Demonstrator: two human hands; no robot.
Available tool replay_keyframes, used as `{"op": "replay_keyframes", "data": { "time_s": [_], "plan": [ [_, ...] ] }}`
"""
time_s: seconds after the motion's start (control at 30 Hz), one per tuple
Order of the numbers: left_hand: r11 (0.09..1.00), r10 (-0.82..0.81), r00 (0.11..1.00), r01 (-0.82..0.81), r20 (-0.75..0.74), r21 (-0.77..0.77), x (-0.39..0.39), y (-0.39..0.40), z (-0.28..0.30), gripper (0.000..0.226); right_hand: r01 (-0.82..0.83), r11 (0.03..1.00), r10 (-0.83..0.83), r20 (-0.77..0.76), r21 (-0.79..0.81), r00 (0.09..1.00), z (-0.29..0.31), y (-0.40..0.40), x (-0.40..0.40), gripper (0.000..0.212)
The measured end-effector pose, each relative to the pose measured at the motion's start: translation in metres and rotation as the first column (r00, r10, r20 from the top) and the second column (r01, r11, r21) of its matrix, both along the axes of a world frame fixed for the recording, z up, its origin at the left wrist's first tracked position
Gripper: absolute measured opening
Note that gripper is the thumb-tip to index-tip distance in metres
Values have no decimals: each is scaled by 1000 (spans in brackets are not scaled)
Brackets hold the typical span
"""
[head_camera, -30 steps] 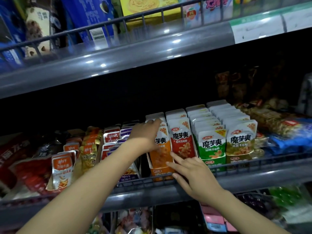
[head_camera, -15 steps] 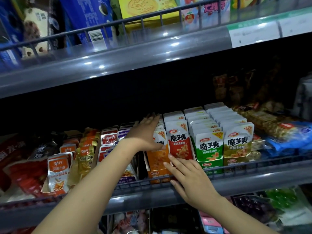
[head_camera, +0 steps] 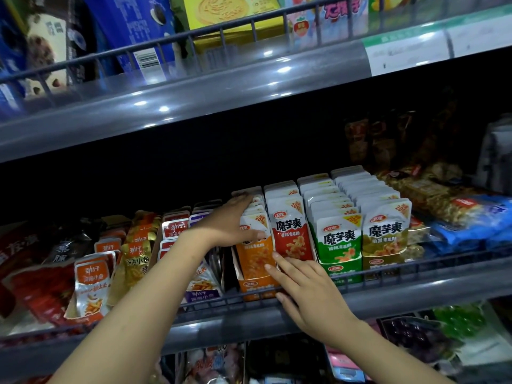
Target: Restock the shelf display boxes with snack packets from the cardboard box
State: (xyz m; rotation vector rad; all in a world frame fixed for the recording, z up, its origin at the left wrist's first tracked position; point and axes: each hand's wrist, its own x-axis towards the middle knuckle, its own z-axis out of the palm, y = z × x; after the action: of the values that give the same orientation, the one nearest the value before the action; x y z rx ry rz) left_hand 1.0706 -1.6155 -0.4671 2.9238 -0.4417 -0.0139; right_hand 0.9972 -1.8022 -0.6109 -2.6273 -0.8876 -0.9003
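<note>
Everything here sits around the orange box (head_camera: 256,282), the display box on the middle shelf (head_camera: 415,293) right behind the wire rail (head_camera: 432,266). It's full of orange packets (head_camera: 255,254) standing in a row, front to back.

Left hand (head_camera: 228,224) is reaching in from the left of the orange box and lies over the tops of those packets, palm down, fingers straight and close together, thumb running along the front packet's face. Looks like it's pressing on the row rather than pinching anything, though I can't tell what the fingertips are doing at the back.

Right hand (head_camera: 306,291) is at the front right corner of the orange box, fingers straight and a bit spread, tips touching the lower part of the red packets (head_camera: 291,234) just right of the orange ones. Thumb is down by the rail under the box. It's not gripping anything.

Further right of the orange box: green packets (head_camera: 339,241), then olive packets (head_camera: 386,234), all the same brand, each row packed tight in its own box.

Left of the orange box, with a dark gap between, are purple packets (head_camera: 202,293), then small silver and orange fish snacks (head_camera: 92,284).

Above is another shelf with biscuit boxes (head_camera: 227,12). The cardboard box isn't in the shot.
</note>
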Motion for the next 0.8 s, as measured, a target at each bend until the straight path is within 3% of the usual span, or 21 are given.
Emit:
{"op": "replay_keyframes", "data": {
  "time_s": [0.1, 0.3, 0.5, 0.8],
  "plan": [
    [997, -41, 998, 38, 39, 71, 2, -2, 2, 96, 3, 1000, -3, -13, -1, 1000, 0, 0, 0, 47],
    [996, -73, 997, 74, -13, 42, 9, -9, 5, 94, 12, 1000, -12, -34, -2, 999, 1, 0, -2, 47],
    [1000, -3, 1000, 3, 31, 9, 4, -8, -1, 98, 23, 1000, -24, -57, -15, 998, 2, -1, -2, 47],
    [997, 34, 999, -32, -34, 68, 10, -7, 6, 108, 26, 999, -28, -66, -36, 997, 1, -4, -4, 49]
  ]
}}
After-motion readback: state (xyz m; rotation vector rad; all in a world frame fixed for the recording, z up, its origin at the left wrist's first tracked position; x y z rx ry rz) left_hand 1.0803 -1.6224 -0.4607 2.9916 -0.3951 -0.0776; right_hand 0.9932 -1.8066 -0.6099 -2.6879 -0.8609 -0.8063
